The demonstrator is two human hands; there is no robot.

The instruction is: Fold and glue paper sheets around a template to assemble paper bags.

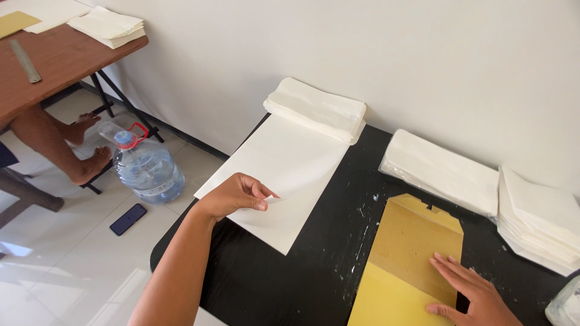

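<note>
White sheet (pixel 284 175) btwn L hand (pixel 237 194) fingers.

Bright, even daylight throughout, seemingly entering from the lower left, where a pale glare patch washes out the floor tiles (pixel 36 265). Soft, short shadows only: under the left hand (pixel 238 194) on the white sheet (pixel 284 163), and beneath the paper stacks (pixel 317 108) against the wall (pixel 362 48). Faint sheen on the black table (pixel 272 284). Sharp focus nearly everywhere; slight softness at the bottom right corner. Mild wide-angle stretching toward the edges.
</note>
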